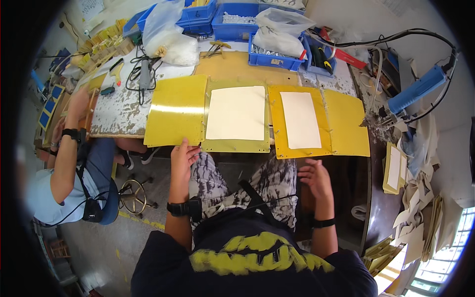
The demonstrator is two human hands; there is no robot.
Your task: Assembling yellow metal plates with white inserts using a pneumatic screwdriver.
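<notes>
- Fingers of the left hand (182, 158) are at the lower edge of the left yellow panel (175, 109); one finger lies over it, but whether they grasp it, one cannot tell.
- Fingers of the right hand (317, 178) are released and loosely bent, below the amber panel (321, 104), with nothing held.
- Four panels lie side by side on the tabletop (123, 119): the left one, the olive panel (235, 145), the amber one and the right yellow panel (349, 123).
- Their lower edges seem to pass beyond the front border of the tabletop. If an arm pushes down there, a panel could tip toward the lap (210, 175).
- On the olive panel rests the large white sheet (235, 114), on the amber one the narrow white sheet (299, 120). Both look unfixed, so a quick pull or tilt could make them slide crooked.
- Small pins (277, 131) stand near the panel edges; a careless lift could catch a sheet on them, or scratch a finger.
</notes>
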